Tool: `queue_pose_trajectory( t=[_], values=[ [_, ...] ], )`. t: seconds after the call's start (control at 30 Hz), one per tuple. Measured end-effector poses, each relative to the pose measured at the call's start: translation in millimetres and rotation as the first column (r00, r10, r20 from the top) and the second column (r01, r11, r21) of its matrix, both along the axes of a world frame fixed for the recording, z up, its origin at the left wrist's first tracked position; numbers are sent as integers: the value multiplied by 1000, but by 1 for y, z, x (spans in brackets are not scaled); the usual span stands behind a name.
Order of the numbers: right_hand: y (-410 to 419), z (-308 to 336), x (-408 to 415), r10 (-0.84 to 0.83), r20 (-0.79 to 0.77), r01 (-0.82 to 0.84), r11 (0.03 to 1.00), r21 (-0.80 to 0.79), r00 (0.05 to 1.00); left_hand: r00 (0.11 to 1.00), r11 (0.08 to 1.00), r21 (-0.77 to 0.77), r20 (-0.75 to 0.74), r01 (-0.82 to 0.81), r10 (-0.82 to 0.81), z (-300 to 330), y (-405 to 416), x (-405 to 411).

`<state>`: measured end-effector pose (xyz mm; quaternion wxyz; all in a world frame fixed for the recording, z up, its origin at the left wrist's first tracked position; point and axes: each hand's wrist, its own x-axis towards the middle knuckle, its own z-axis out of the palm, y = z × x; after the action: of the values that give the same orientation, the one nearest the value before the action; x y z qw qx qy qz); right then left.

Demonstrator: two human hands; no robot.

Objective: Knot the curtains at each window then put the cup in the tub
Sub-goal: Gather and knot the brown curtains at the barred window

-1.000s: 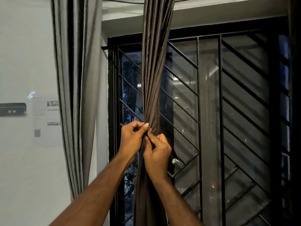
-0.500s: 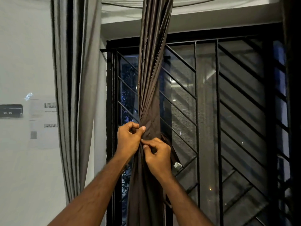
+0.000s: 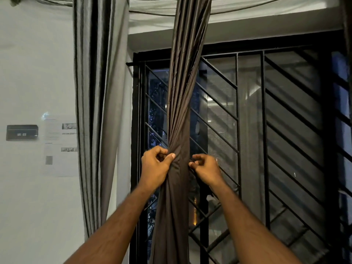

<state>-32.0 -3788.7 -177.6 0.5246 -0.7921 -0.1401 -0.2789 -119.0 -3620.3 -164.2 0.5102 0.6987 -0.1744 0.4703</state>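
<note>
- Black metal bars of the window grille [image 3: 276, 130] fill the right and centre of the head view; dark glass and faint reflections are seen behind them, and the far right edge is lost in shadow.
- White wall [image 3: 28, 82] is seen on the left, with a small dark plate [image 3: 22, 132] and a pale printed sheet [image 3: 57, 147] fixed to it; the print is too blurred to be read.
- A grey curtain [image 3: 97, 111] is left hanging loose beside the window frame, with no knot seen in the stretch in view; its lower end is cut off by the left forearm.
- The brown curtain [image 3: 181, 96] is gathered into a twisted rope in front of the grille, which is judged to be preparation for a knot; its top and bottom are both cut off by the frame.
- The left hand [image 3: 154, 166] is clenched on the curtain's left edge, fabric pinched under the thumb, apparently so that the twist is held in place.
- The right hand [image 3: 206, 168] is curled at the curtain's right edge, and a fold appears to be pinched between thumb and forefinger; the fabric behind it is dark and hard to make out.
- No finished knot is visible, so the knotting is judged to be at an early stage.
- Neither the cup nor the tub is in view.
</note>
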Motion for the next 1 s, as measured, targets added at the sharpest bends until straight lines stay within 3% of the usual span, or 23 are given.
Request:
queue_pose_trajectory(
  t=[0.23,0.4,0.47,0.53,0.63,0.73,0.83,0.93,1.0],
  values=[
    [9,-2,-13,56,106,-67,992,106,993,987,986,-80,-52,147,-151,-1,-5,12],
    [21,-2,-21,-100,140,72,979,189,985,973,976,1,-67,220,-219,-3,-21,19],
    [25,-3,-19,21,103,-44,972,232,994,982,982,32,-41,187,-186,-2,-19,22],
    [27,-6,-19,285,84,-297,898,324,955,989,990,37,-63,139,-137,1,-13,26],
    [29,-7,-22,616,112,-596,677,432,780,967,978,-37,-143,207,-210,2,-4,27],
    [29,-6,-27,730,141,-699,552,455,668,920,937,8,-190,350,-342,3,-2,26],
    [26,-6,-29,743,142,-701,524,484,654,946,950,157,-228,271,-232,4,0,23],
    [21,-6,-27,714,136,-679,564,471,687,950,991,123,-311,49,-9,4,2,24],
    [18,-6,-25,693,132,-672,605,426,708,901,987,136,-412,-86,135,6,5,26]
  ],
)
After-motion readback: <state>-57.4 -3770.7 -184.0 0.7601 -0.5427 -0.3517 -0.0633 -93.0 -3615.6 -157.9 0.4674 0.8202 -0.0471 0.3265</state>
